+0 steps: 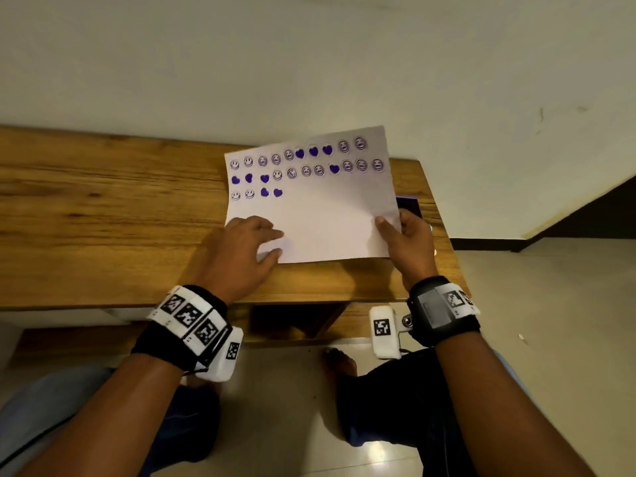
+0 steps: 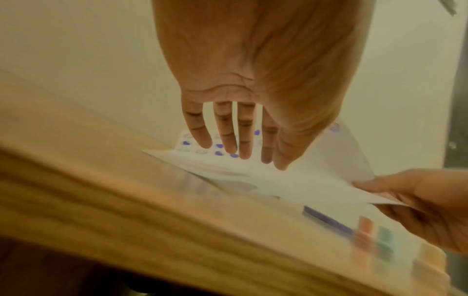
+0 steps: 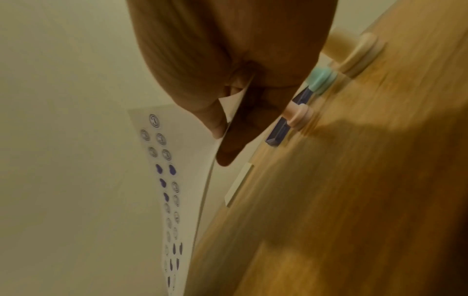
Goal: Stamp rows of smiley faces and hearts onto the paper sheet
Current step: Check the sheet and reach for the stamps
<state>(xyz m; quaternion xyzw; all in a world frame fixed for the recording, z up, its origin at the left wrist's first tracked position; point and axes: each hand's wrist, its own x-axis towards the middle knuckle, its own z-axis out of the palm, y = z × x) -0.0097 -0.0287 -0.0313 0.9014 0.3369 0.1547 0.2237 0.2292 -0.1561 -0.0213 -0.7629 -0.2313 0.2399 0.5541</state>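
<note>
A white paper sheet [image 1: 323, 215] carries purple smiley faces and hearts in three rows along its far part. It is lifted off the wooden table [image 1: 103, 215] on its right side. My right hand [image 1: 402, 232] pinches the sheet's right edge [image 3: 228, 112] between thumb and fingers. My left hand [image 1: 247, 246] has straight fingers over the sheet's near left corner [image 2: 240, 170]. On the table under the raised paper lie a dark purple ink pad [image 2: 326, 220] and small stamps in peach [image 2: 364, 226], teal [image 2: 386, 238] and cream [image 3: 359, 54].
The table stands against a pale wall [image 1: 309, 63], and its right edge [image 1: 444, 235] is just beyond my right hand. Floor tiles [image 1: 550, 304] lie to the right. My knees and a foot [image 1: 339, 359] show below the table's near edge.
</note>
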